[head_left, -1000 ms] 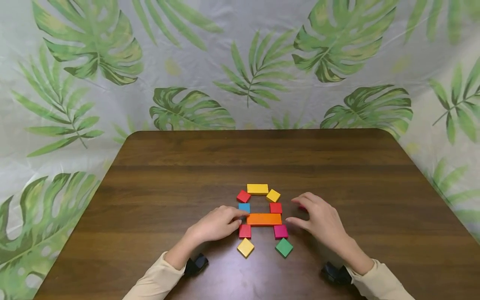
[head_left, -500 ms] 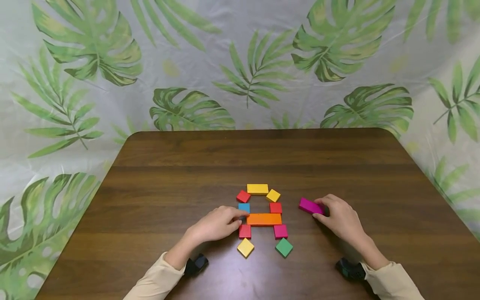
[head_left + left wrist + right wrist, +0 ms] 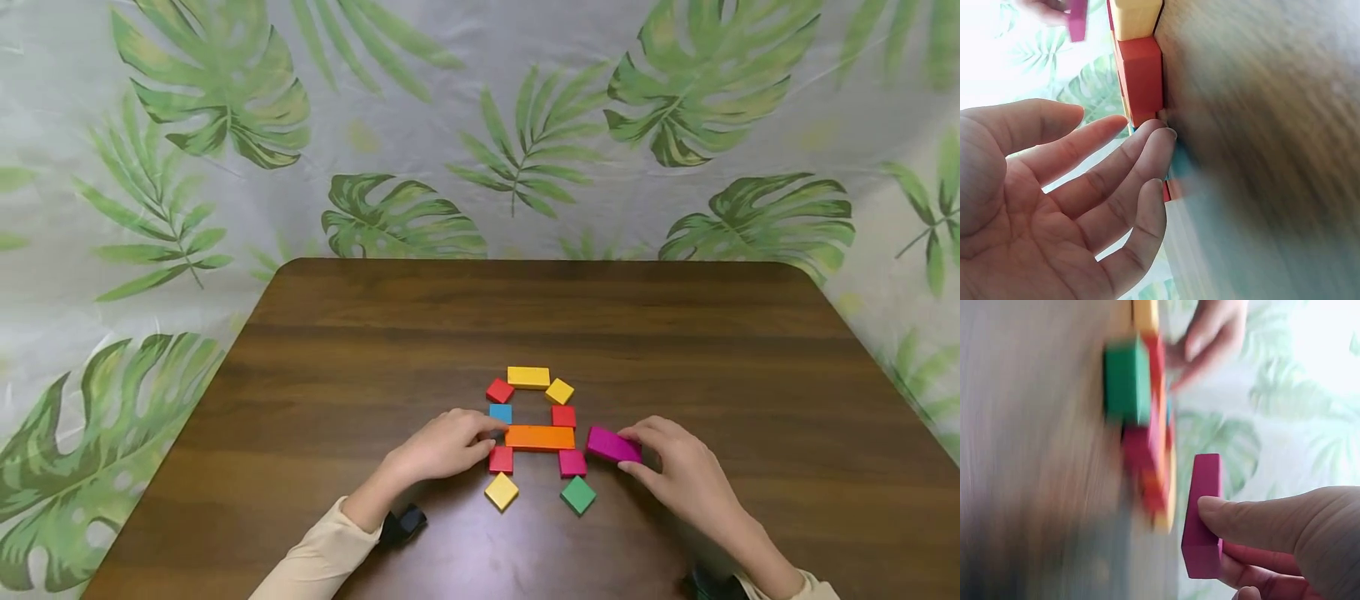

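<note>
Between its thumb and fingers my right hand (image 3: 678, 471) pinches a long magenta block (image 3: 612, 445), just right of the block figure; the right wrist view shows the block (image 3: 1202, 515) held off the table. My left hand (image 3: 438, 450) has its fingers loosely bent at the left end of a long orange block (image 3: 540, 438), near a blue block (image 3: 500, 413) and a red block (image 3: 501, 460). Whether its fingertips touch them I cannot tell. Below the orange block's right end lies a small magenta block (image 3: 572, 463), with a green block (image 3: 578, 496) set cornerwise under it.
A long yellow block (image 3: 528, 378) tops the figure, flanked by a tilted red block (image 3: 500, 391) and a tilted yellow block (image 3: 559, 392). Another red block (image 3: 563, 417) sits right of centre, a pale yellow one (image 3: 502, 492) at lower left. All lie on a brown wooden table (image 3: 375, 333).
The right hand first moved right to the magenta block and took hold of it, then brought it left and nearer, beside the figure. The left hand stays put. The head view shifted slightly.
</note>
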Tool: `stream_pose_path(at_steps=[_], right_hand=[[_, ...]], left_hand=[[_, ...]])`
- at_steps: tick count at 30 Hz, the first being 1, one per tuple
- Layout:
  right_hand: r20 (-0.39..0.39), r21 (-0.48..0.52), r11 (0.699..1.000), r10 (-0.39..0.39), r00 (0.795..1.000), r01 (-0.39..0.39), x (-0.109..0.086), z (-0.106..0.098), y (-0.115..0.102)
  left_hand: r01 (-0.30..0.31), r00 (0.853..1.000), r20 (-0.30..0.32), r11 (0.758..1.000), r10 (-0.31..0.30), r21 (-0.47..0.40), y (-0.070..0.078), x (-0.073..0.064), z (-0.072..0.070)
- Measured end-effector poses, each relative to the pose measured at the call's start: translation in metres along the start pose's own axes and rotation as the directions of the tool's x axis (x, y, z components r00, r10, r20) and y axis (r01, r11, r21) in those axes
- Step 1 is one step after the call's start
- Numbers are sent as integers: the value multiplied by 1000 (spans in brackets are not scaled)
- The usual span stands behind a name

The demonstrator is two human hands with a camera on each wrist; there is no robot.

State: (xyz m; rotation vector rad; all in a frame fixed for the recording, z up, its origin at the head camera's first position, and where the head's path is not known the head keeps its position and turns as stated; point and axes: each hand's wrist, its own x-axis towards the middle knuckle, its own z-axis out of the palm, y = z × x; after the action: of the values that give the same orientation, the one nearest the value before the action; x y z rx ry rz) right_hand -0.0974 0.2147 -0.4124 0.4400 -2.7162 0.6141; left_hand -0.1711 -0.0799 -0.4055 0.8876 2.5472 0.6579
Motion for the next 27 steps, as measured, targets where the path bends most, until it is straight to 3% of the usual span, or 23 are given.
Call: stream_pose_path(at_steps=[7, 10, 19, 27], right_hand=[[-13, 9, 981, -195, 981, 196, -17, 10, -38], [20, 32, 970, -244, 970, 243, -23, 14, -48], [210, 96, 956, -292, 933, 278, -29, 29, -63], [214, 11, 952, -300, 930, 305, -30, 36, -66]], left_hand=[[4, 1000, -5, 1000, -4, 12, 0, -2, 0], [0, 1000, -17, 1000, 1, 23, 0, -4, 0], [-8, 1000, -14, 1000, 9, 16, 2, -5, -1], [-11, 1000, -15, 1000, 11, 14, 1, -4, 0]])
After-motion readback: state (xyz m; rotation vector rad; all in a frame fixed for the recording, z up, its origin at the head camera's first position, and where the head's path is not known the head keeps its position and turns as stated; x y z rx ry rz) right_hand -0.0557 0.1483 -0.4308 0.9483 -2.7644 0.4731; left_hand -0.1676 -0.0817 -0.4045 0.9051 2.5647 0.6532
